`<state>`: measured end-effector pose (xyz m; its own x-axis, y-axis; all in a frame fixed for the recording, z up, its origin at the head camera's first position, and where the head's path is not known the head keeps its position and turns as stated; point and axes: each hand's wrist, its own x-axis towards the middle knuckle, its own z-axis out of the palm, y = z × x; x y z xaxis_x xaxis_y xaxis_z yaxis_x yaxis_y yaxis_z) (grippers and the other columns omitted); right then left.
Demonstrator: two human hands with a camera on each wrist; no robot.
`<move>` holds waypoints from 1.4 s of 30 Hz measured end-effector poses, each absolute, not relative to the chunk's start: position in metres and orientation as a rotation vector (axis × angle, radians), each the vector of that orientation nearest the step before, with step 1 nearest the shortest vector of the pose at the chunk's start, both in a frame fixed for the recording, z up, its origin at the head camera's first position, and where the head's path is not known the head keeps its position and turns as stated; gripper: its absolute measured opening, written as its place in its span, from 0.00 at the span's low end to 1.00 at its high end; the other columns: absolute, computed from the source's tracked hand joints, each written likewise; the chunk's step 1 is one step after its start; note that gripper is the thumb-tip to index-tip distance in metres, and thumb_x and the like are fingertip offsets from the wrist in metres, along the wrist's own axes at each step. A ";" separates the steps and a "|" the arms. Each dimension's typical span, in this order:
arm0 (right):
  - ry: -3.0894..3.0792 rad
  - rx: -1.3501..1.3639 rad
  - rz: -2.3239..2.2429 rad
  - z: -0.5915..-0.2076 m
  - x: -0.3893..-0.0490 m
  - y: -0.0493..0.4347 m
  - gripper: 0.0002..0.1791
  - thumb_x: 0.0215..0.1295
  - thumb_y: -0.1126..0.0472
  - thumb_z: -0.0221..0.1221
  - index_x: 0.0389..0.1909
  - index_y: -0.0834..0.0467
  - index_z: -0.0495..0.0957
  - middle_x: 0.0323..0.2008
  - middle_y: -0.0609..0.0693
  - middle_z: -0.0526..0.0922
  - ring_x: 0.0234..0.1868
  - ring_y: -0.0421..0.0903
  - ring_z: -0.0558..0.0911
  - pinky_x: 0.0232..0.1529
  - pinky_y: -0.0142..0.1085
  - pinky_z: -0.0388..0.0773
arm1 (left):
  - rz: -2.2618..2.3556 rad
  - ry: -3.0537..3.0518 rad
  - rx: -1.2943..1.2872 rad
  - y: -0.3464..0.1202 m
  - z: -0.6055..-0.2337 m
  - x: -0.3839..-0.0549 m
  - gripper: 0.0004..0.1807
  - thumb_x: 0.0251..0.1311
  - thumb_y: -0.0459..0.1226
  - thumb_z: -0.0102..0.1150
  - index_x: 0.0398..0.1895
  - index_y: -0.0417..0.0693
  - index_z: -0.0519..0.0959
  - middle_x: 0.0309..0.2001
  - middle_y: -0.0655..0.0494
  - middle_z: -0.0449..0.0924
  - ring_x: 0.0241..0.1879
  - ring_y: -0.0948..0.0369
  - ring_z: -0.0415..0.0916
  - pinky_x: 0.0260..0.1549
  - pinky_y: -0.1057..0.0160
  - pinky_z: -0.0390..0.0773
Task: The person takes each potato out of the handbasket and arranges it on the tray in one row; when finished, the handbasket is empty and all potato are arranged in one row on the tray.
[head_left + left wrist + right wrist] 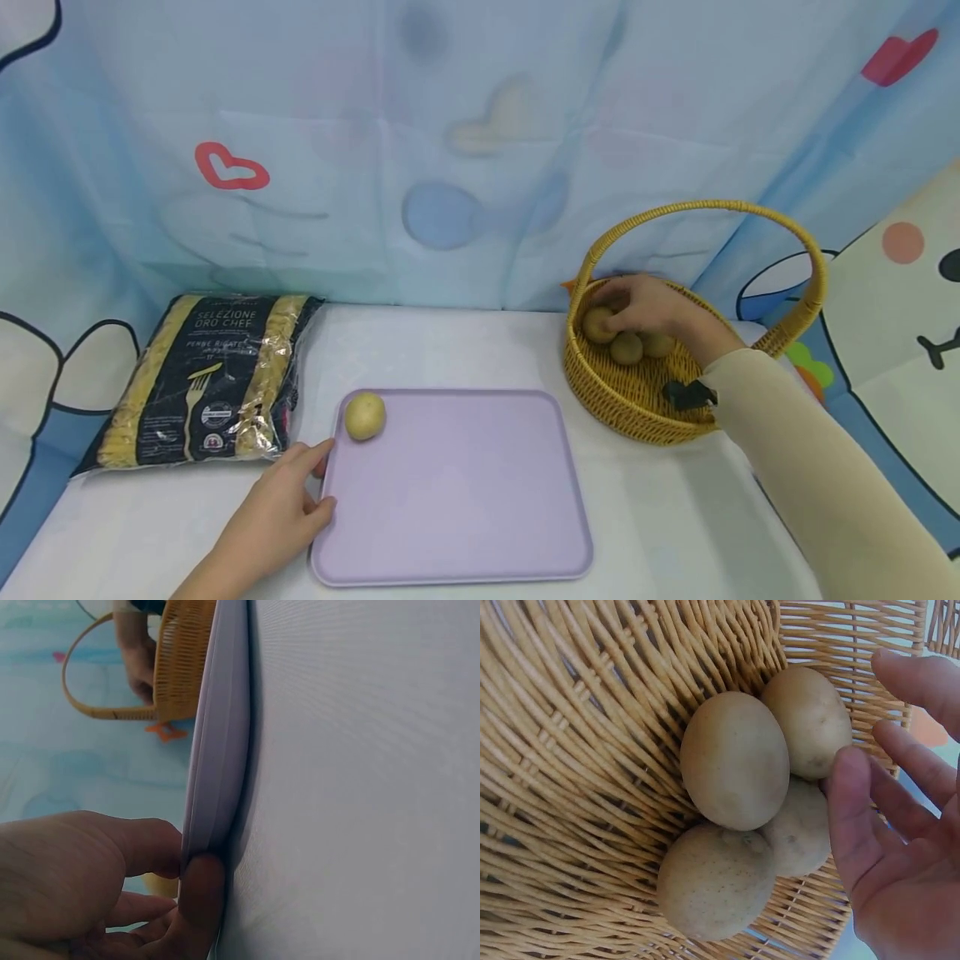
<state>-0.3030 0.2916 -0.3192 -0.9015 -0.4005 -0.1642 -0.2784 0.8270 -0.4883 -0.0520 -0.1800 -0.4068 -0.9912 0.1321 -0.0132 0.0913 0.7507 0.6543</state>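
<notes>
At the left edge of a lilac tray (457, 492), my left hand (273, 512) grips the rim. Its thumb lies on the rim, and a finger is against the outer wall in the left wrist view. One pale potato (365, 416) sits in the tray's far left corner. My right hand (645, 308) reaches into a wicker basket (611, 396) from above. Several potatoes (735, 761) are heaped inside against its wall. In the right wrist view the fingers are spread, with the thumb tip right at the rearmost potato (808, 720).
A bag of penne pasta (206, 379) lies left of the tray. The basket's tall arched handle (705, 206) rises over the right arm. A white cloth (442, 346) covers the table, and a patterned blue curtain (337, 225) hangs behind it.
</notes>
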 end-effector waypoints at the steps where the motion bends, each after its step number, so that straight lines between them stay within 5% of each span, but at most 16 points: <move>1: 2.740 -0.527 -0.679 -0.320 -0.302 0.291 0.30 0.57 0.58 0.68 0.60 0.64 0.74 0.58 0.63 0.75 0.59 0.61 0.72 0.56 0.55 0.70 | 1.077 2.884 0.184 -0.180 -0.407 -0.052 0.35 0.47 0.28 0.69 0.62 0.31 0.71 0.39 0.57 0.71 0.21 0.71 0.68 0.22 0.70 0.73; 21: 2.756 -0.611 -0.438 -0.327 -0.303 0.281 0.27 0.47 0.60 0.73 0.50 0.59 0.79 0.45 0.56 0.79 0.44 0.53 0.75 0.44 0.48 0.71 | 1.070 2.875 0.165 -0.181 -0.407 -0.051 0.35 0.47 0.29 0.69 0.62 0.32 0.71 0.38 0.58 0.71 0.22 0.70 0.69 0.22 0.70 0.74; 42: 2.816 -0.581 -0.486 -0.309 -0.299 0.282 0.28 0.48 0.55 0.73 0.52 0.55 0.77 0.53 0.53 0.77 0.51 0.53 0.75 0.51 0.49 0.71 | 1.065 2.898 0.210 -0.181 -0.407 -0.052 0.35 0.47 0.29 0.69 0.62 0.32 0.71 0.38 0.58 0.71 0.21 0.71 0.68 0.22 0.70 0.73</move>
<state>-0.2992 0.2823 -0.3087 -0.8963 -0.4171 -0.1506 -0.3426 0.8669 -0.3622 -0.0523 -0.1813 -0.4074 -0.9897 0.1429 0.0031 0.1108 0.7540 0.6474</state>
